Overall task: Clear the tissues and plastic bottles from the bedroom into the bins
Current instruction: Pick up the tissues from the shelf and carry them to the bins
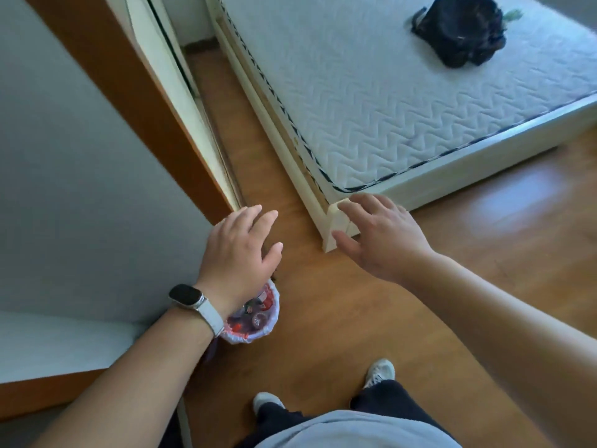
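A small bin [269, 321] with a white liner stands on the wooden floor by the wall corner, partly hidden under my left wrist. Bottles with red labels and caps lie inside it. My left hand [240, 250], with a watch on the wrist, hovers above the bin, fingers straight and empty. My right hand [378, 236] is stretched out flat and empty in front of the bed's near corner. No loose tissue or bottle shows on the floor.
A bare quilted mattress [371, 101] on a cream bed frame [336, 227] fills the upper right, with a black bag [462, 33] on it. A narrow floor strip runs between the bed and a cream wardrobe door [181, 101]. A wood-trimmed wall is at left.
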Demonstrator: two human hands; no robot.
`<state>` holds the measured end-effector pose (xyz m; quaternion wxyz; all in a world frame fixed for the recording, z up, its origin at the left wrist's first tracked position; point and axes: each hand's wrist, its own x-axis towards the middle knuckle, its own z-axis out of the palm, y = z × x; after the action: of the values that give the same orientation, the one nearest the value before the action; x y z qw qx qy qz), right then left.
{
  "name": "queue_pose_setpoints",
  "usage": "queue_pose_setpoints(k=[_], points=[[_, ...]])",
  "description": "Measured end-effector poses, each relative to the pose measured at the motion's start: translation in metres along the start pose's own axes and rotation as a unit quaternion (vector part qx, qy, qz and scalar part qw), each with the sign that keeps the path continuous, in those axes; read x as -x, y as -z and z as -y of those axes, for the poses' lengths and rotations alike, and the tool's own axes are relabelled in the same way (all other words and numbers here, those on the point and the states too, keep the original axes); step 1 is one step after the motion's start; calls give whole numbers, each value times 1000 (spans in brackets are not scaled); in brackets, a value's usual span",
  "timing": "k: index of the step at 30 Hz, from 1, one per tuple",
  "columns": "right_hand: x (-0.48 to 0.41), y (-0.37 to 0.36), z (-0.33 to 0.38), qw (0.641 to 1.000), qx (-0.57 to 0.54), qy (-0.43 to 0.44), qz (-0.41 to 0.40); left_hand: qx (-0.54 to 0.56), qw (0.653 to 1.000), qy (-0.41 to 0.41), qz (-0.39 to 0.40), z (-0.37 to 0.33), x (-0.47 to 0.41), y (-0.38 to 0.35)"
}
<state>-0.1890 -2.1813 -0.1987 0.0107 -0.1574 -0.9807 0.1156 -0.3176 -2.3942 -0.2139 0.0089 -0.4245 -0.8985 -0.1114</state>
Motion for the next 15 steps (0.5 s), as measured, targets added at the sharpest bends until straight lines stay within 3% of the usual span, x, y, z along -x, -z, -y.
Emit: queue_pose_setpoints(k=[15], points=[[97,78,-254,990,-14,-132,-56,-22,990,-136,-7,-254,-132,-20]])
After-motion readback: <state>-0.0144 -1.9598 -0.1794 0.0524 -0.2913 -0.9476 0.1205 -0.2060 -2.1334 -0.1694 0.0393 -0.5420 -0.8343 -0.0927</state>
